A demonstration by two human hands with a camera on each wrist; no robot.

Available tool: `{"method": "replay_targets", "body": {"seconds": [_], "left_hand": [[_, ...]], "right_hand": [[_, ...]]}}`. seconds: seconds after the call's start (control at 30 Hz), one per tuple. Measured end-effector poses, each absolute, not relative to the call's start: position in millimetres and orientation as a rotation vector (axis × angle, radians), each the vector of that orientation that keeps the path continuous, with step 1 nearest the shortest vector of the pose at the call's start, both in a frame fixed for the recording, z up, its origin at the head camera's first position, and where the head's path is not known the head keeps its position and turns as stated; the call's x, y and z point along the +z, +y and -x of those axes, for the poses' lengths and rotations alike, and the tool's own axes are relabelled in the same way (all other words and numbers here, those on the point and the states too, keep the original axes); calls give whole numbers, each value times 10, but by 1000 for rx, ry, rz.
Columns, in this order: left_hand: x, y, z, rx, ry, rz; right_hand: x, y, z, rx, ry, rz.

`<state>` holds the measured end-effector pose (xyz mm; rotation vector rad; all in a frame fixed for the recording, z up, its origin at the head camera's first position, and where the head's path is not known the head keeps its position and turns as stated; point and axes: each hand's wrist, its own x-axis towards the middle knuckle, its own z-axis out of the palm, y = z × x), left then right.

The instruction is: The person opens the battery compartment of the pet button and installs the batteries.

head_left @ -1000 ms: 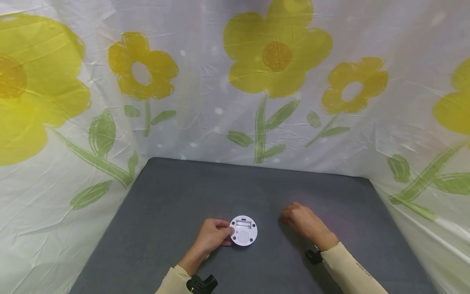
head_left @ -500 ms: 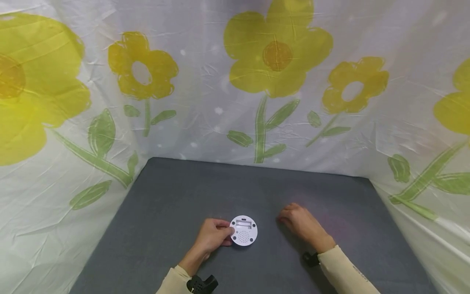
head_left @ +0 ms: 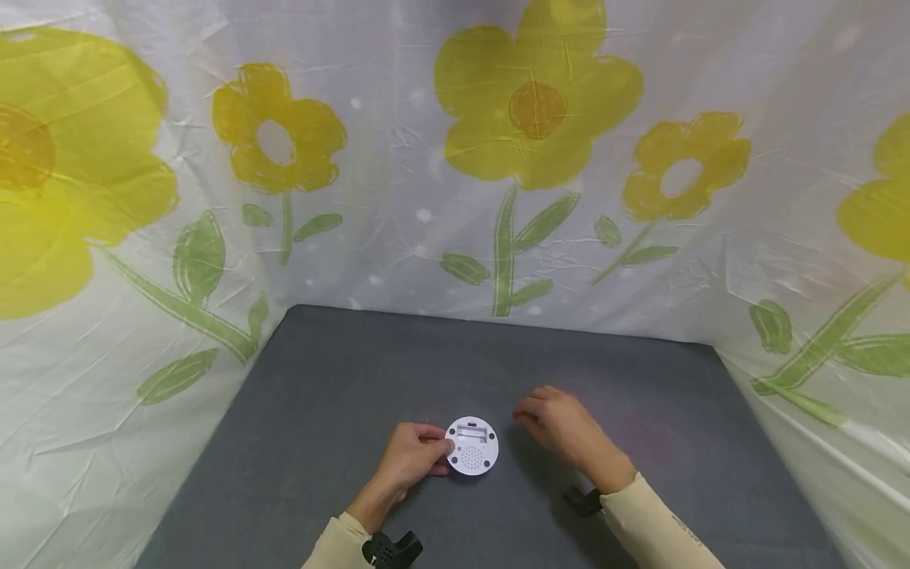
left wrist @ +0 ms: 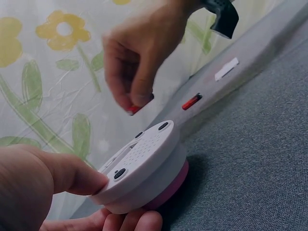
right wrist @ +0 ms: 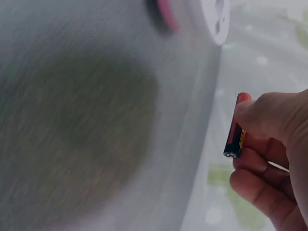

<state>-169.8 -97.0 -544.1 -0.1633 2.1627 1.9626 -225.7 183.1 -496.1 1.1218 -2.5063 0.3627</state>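
Observation:
My left hand grips the left edge of a round white battery-powered device, thumb on top and fingers beneath. The device lies with its speaker holes and dark rubber feet facing up, and its battery compartment is uncovered. A pink band shows on its underside in the left wrist view. To the right of the device, my right hand is raised above the table. Between thumb and fingers it pinches a small red and black battery, its metal end showing in the right wrist view.
A second red battery lies on the grey cloth-covered table, with a small flat white piece beyond it. Flower-printed white curtains hang around the table's back and sides. Black cameras sit on both wrists.
My right hand has moved left toward the device, carrying the battery. My left hand and the device have stayed in place.

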Motion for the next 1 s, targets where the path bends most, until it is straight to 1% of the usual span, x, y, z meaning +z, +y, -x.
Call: {"method": "replay_targets", "body": {"seconds": [0.37, 0.7, 1.0], "left_hand": [[-5444, -972, 1704, 1953, 2155, 172], [-5429, -990, 1698, 1951, 2142, 166], [-5449, -999, 1714, 1975, 2117, 164]], "right_hand": [[-4827, 1424, 2150, 422, -2593, -1188], [-4908, 1225, 2145, 378, -2648, -1218], [-4941, 1118, 2125, 314, -2669, -1181]]}}
